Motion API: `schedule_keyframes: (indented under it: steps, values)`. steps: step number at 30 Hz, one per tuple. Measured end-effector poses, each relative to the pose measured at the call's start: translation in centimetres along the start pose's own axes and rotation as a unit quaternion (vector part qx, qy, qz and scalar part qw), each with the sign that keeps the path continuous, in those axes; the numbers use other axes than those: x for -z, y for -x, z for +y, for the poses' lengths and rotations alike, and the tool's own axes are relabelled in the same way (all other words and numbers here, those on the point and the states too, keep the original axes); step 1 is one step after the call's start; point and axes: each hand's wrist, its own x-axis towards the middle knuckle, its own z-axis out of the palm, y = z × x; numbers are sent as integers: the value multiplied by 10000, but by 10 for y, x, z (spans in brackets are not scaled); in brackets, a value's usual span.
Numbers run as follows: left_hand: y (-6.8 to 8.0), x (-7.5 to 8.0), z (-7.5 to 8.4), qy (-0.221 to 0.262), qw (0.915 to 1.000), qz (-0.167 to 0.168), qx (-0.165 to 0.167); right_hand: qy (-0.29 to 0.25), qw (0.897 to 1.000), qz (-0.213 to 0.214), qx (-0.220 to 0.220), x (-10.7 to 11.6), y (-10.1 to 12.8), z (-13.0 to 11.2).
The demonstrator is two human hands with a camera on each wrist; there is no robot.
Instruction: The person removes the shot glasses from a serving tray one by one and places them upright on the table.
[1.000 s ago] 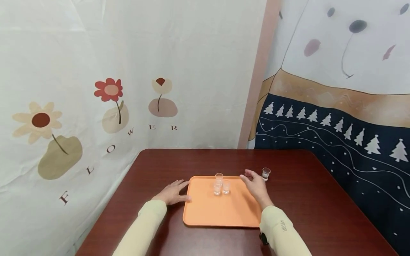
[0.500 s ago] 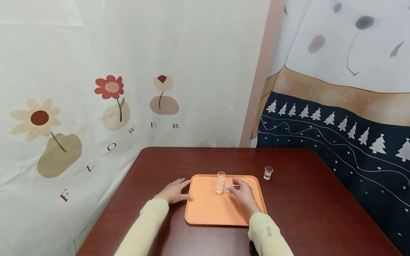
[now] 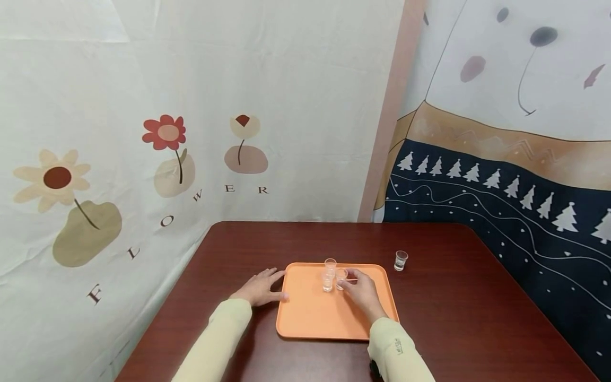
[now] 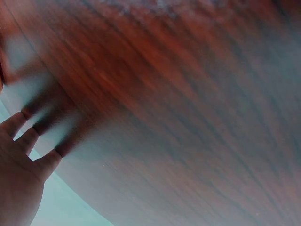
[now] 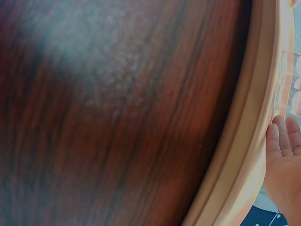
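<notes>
In the head view three small clear shot glasses stand together on an orange tray [image 3: 310, 318]. My right hand [image 3: 364, 295] reaches over the tray and pinches the rightmost shot glass [image 3: 341, 275] between thumb and forefinger. Close to its left are the front shot glass [image 3: 326, 284] and the back shot glass [image 3: 330, 263]. My left hand [image 3: 258, 289] lies at the tray's left edge, fingers stretched and thumb at the rim. In the left wrist view several fingers of the left hand [image 4: 23, 165] touch the table. The right wrist view shows the right hand [image 5: 284, 165] beside the glasses.
Another shot glass [image 3: 400, 260] stands on the dark red wooden table [image 3: 444, 297], beyond the tray's back right corner. Printed cloths [image 3: 305, 106] with flowers, a bear and trees hang behind and beside the table.
My right hand has moved left from the tray's right side to the rightmost shot glass, which it now pinches. The left hand stays at the tray's left edge.
</notes>
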Motion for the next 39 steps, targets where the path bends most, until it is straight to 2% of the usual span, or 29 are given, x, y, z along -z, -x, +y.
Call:
schedule_keyframes:
  steps: [5,10,15,22,26,39]
  values:
    - [0,-2,0,14,10000,-26,5,12,9999,-8,109,1,3,0]
    - [1,1,-1,68,10000,-39,21,-30,9998,163,52,4,0,-5]
    - [1,2,-3,114,9999,-84,86,-54,9992,398,18,17,-6,-11]
    - [-2,2,-2,101,9999,-100,93,195,9957,875,-212,45,-11,-10]
    - [-2,3,-1,55,9999,-113,79,283,9943,955,-371,65,-14,-4]
    - [-1,2,0,47,9999,-68,117,710,9854,1320,-807,130,-11,40]
